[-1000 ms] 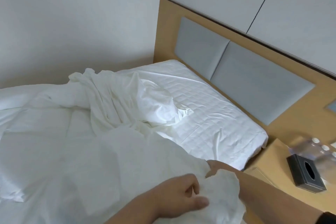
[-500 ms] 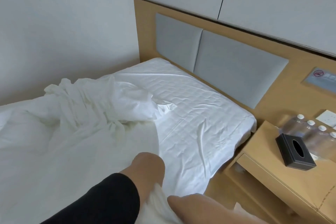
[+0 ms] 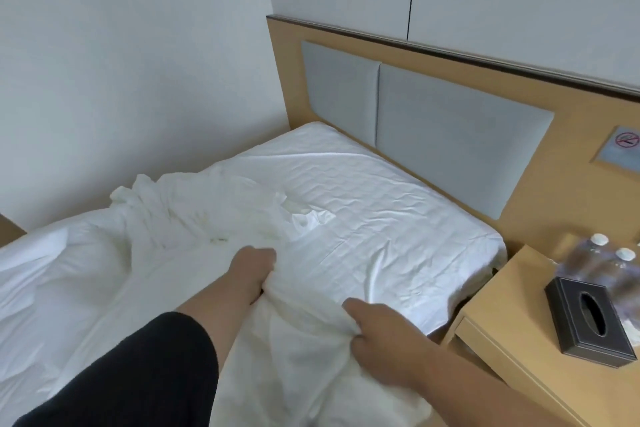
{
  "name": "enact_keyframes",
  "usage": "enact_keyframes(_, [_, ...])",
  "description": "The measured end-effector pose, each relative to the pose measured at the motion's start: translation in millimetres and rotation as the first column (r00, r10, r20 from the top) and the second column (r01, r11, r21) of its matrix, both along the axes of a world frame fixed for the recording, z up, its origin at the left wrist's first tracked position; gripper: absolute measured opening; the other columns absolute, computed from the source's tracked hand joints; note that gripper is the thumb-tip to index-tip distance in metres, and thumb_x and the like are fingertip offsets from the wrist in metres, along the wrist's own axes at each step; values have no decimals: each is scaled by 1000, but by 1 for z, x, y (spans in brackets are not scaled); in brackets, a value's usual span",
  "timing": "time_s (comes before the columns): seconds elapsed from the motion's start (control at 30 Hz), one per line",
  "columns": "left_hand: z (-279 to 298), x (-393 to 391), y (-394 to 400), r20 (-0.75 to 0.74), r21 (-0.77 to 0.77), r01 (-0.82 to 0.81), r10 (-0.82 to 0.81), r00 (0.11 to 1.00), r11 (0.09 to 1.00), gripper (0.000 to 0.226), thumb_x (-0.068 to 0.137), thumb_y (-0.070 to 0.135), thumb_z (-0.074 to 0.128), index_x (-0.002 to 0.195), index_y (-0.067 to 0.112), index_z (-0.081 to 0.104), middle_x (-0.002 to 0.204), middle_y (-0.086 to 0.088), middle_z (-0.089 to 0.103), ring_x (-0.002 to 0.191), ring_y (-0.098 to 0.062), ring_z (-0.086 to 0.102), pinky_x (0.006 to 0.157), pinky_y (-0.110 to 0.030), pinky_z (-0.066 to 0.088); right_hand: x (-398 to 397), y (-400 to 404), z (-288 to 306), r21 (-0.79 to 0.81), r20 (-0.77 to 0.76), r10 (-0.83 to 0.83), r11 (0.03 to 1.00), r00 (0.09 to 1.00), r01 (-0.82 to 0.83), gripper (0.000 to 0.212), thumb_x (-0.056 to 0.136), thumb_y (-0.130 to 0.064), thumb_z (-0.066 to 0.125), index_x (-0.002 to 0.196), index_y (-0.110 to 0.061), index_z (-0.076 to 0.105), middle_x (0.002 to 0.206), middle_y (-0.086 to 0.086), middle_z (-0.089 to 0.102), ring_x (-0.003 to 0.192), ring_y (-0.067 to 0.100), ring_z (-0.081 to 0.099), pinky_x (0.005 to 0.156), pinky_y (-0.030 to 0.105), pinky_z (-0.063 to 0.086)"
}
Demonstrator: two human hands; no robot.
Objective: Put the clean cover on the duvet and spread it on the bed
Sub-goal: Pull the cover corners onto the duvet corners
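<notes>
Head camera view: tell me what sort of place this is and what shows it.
Most likely a hotel room. A no-smoking sign is fixed to the wooden headboard with its grey padded panels, and the bedside table holds sealed water bottles beside a black tissue box. The bed is all plain white linen.

Wooden headboard [image 3: 519, 80] carried two grey padded panels [image 3: 450, 135]; a no-smoking sign [image 3: 623, 146] sat at its right end; wooden nightstand [image 3: 519, 340] stood just beside the mattress; on it a black tissue box [image 3: 585, 319], capped water bottles [image 3: 602, 260] behind, blurred.
</notes>
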State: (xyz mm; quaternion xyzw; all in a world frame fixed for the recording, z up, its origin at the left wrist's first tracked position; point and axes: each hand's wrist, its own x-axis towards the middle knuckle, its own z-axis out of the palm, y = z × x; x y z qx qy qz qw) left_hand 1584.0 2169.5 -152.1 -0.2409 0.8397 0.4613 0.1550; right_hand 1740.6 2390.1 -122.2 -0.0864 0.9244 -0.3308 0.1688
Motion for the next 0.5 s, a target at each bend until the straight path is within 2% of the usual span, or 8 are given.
enact_keyframes(0.07, [54,-32,39,-187,220,-79,122,975,972,17,89,14,58,75,17,48,77,-3,51,59,-16,50,58,-24,49,-28,37,25,-12,-109,-138,990,984,137,18,85,-8,52,94,-24,52,96,1,65,94,25,61,79,34,45])
enact_keyframes(0.13, [107,-57,78,-293,567,-49,257,921,823,12,81,14,64,84,12,52,77,-6,52,57,-19,52,48,-22,47,-55,77,58,-30,-292,-289,956,912,293,27,83,-4,55,82,-31,50,81,-10,62,82,21,60,71,35,44])
enact_keyframes(0.17, [129,-66,92,-322,703,17,297,899,711,18,76,14,66,90,11,54,77,-6,56,56,-19,56,48,-24,48,-68,95,76,-50,-361,-358,930,861,365,27,82,-4,54,80,-32,52,75,-11,62,76,18,60,66,35,45])
enact_keyframes(0.2, [147,-74,101,-358,767,96,299,884,635,23,73,14,66,92,11,55,73,-4,61,55,-18,60,50,-26,50,-80,110,90,-70,-391,-409,907,825,416,26,82,-6,52,83,-32,55,73,-11,63,70,13,59,61,33,46])
enact_keyframes(0.27, [163,-87,108,-451,765,228,249,857,602,16,70,17,65,84,17,58,58,9,63,53,-13,63,54,-29,52,-99,123,106,-43,-407,-435,888,803,459,25,82,-11,48,88,-34,55,74,-14,63,66,9,58,54,29,44])
enact_keyframes(0.33, [151,-102,103,-482,742,263,217,849,616,8,70,20,67,73,27,65,61,12,64,61,-11,65,60,-32,55,-114,122,100,117,-373,-394,878,840,464,17,84,-18,51,89,-34,51,76,-11,62,72,10,57,55,27,40])
enact_keyframes(0.4, [117,-120,94,-424,745,193,229,876,639,11,72,22,70,80,23,63,81,1,65,77,-19,65,69,-39,57,-127,115,80,268,-356,-342,854,870,446,9,87,-26,52,93,-32,49,86,-11,61,84,18,57,63,32,42])
enact_keyframes(0.5, [61,-146,81,-339,710,42,288,896,703,24,76,25,72,87,15,53,89,-5,59,79,-24,61,63,-32,52,-143,105,38,327,-304,-312,853,900,406,4,91,-32,49,93,-28,48,91,-9,61,89,18,57,71,35,44])
